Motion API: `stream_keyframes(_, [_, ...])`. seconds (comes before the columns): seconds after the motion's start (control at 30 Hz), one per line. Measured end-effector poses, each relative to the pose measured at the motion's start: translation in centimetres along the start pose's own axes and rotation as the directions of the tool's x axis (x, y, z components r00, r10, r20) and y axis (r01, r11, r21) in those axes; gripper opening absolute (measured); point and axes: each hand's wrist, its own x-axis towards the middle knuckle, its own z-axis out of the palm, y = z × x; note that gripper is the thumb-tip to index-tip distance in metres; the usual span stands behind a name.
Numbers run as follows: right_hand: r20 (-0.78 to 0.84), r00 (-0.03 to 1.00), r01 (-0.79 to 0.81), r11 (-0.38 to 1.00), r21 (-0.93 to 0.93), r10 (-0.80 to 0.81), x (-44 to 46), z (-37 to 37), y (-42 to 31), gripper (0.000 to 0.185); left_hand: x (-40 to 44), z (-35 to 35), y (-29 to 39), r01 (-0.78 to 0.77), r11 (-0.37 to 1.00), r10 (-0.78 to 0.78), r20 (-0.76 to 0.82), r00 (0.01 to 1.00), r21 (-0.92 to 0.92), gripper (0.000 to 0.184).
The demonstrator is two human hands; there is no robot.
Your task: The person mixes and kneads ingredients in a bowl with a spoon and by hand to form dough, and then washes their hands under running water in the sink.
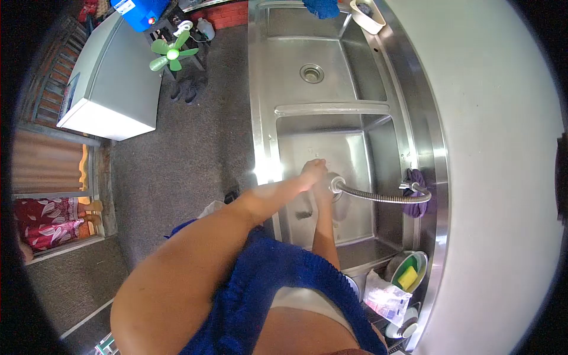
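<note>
Close together under the faucet, my two hands meet over the near basin of the steel sink (287, 148). My left hand (314, 170) reaches in from the left and lies against my right hand (322, 190). The faucet head (336, 183), on a flexible ribbed metal hose (378, 196), sits right beside the right hand and partly covers it. Blur and overlap hide the fingers of both hands, and no held object shows. A small dark patch (303, 215) lies in the basin below the hands; I cannot make out what it is.
A second basin with a drain (312, 73) adjoins beyond. Purple cloth (416, 195) hangs at the faucet's base. Nearby stand a bowl with a yellow sponge (407, 277) and a plastic bag (386, 297). A green-bladed fan (172, 54) and a white fridge (118, 77) are at the left.
</note>
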Motion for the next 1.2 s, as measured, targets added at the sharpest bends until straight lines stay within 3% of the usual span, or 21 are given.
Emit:
stream_keyframes(0.07, [0.024, 0.998, -0.060, 0.996, 0.067, 0.058, -0.9, -0.7, 0.4, 0.018, 0.0, -0.1, -0.4, 0.084, 0.996, -0.083, -0.093, 0.992, 0.010, 0.021])
stream_keyframes(0.1, [0.037, 0.996, -0.091, 0.990, 0.105, 0.087, -1.2, -1.2, 0.5, 0.017, 1.7, -0.6, -2.5, -0.185, 0.811, 0.187, 0.053, 0.981, 0.555, 0.020])
stream_keyframes(0.13, [0.040, 0.992, -0.125, 0.982, 0.141, 0.120, -1.5, -1.6, 0.5, 0.017, 2.9, -1.3, -3.8, -0.411, 0.297, 0.321, 0.316, 0.893, 0.862, 0.019])
stream_keyframes(0.17, [0.038, 0.988, -0.157, 0.973, 0.170, 0.152, -2.0, -2.1, 0.5, 0.017, 3.2, -1.5, -4.0, -0.409, 0.290, 0.323, 0.314, 0.893, 0.865, 0.019])
stream_keyframes(0.2, [0.037, 0.982, -0.187, 0.964, 0.190, 0.184, -2.4, -2.6, 0.6, 0.017, 3.4, -1.1, -4.1, -0.385, 0.454, 0.178, 0.342, 0.923, 0.804, 0.018])
stream_keyframes(0.27, [0.009, 0.969, -0.241, 0.942, 0.235, 0.246, -3.1, -3.5, 0.8, 0.017, 1.5, -0.3, -2.3, -0.364, 0.529, 0.151, 0.337, 0.929, 0.767, 0.019])
stream_keyframes(0.33, [-0.043, 0.951, -0.280, 0.913, 0.297, 0.306, -3.4, -4.2, 0.7, 0.017, 1.3, 0.3, -1.7, -0.349, 0.513, 0.168, 0.307, 0.937, 0.784, 0.023])
stream_keyframes(0.43, [-0.239, 0.942, -0.136, 0.917, 0.376, 0.237, -3.3, -4.3, 2.5, 0.011, 0.9, 0.1, -2.0, -0.315, 0.598, 0.219, 0.227, 0.949, 0.738, 0.026])
stream_keyframes(0.47, [-0.328, 0.943, 0.004, 0.989, -0.151, -0.053, -3.3, -4.1, 6.3, 0.006, 0.8, 0.2, -1.5, -0.363, 0.543, 0.229, 0.282, 0.932, 0.757, 0.025])
stream_keyframes(0.5, [-0.280, 0.951, 0.029, 0.937, -0.348, -0.133, -3.2, -4.3, 9.5, 0.008, 0.7, 0.8, -1.0, -0.411, 0.482, 0.239, 0.335, 0.912, 0.774, 0.025])
stream_keyframes(0.53, [-0.230, 0.950, 0.061, 0.846, -0.530, -0.212, -3.2, -4.6, 12.4, 0.012, 2.0, 1.3, -2.8, -0.446, 0.594, 0.313, 0.319, 0.895, 0.669, 0.025])
stream_keyframes(0.67, [-0.190, 0.980, -0.066, 0.998, -0.004, 0.064, -2.0, -5.2, 8.8, 0.017, 4.8, -0.2, -6.7, -0.503, 0.700, 0.431, 0.262, 0.863, 0.506, 0.026])
stream_keyframes(0.73, [-0.418, 0.853, -0.121, 0.896, 0.427, 0.314, -1.3, -6.6, 5.5, 0.014, -1.3, -0.1, -0.2, -0.052, 0.925, -0.065, 0.293, 0.954, 0.375, 0.020])
stream_keyframes(0.83, [-0.496, 0.757, -0.238, 0.886, 0.397, 0.425, 0.2, -11.0, 3.8, 0.020, 4.4, 1.5, -6.0, 0.062, 0.951, -0.153, 0.287, 0.946, 0.302, 0.018])
stream_keyframes(0.87, [-0.686, 0.684, -0.132, 0.967, 0.219, 0.248, 1.2, -12.0, 4.1, 0.027, 4.4, 1.5, -6.3, 0.062, 0.953, -0.153, 0.294, 0.944, 0.297, 0.018])
stream_keyframes(0.9, [-0.817, 0.575, -0.055, 0.998, 0.010, 0.041, 2.1, -12.8, 4.3, 0.036, 4.2, 1.1, -6.7, -0.260, 0.862, 0.110, 0.341, 0.934, 0.434, 0.018])
stream_keyframes(0.93, [-0.854, 0.498, -0.156, 0.953, -0.260, -0.152, 2.4, -14.3, 3.4, 0.039, 3.6, 0.6, -6.1, -0.411, 0.771, 0.231, 0.388, 0.892, 0.486, 0.018])
stream_keyframes(0.97, [-0.855, 0.495, -0.158, 0.952, -0.261, -0.152, 2.8, -15.4, 2.4, 0.039, 3.0, 0.2, -5.4, -0.543, 0.651, 0.348, 0.428, 0.834, 0.530, 0.018])
stream_keyframes(1.03, [-0.817, 0.509, -0.081, 0.930, -0.358, -0.271, 3.7, -17.1, 1.1, 0.043, -0.9, -0.1, -1.7, -0.344, 0.752, 0.148, 0.365, 0.919, 0.563, 0.026])
stream_keyframes(1.13, [-0.732, 0.595, 0.141, 0.940, -0.312, -0.332, 5.7, -18.4, 5.1, 0.044, -0.1, 0.3, -2.4, -0.435, 0.754, 0.319, 0.305, 0.898, 0.493, 0.015])
stream_keyframes(1.2, [-0.728, 0.616, 0.112, 0.948, -0.298, -0.302, 5.9, -18.3, 4.9, 0.043, -1.8, -0.3, -0.4, -0.403, 0.658, 0.248, 0.322, 0.914, 0.636, 0.016])
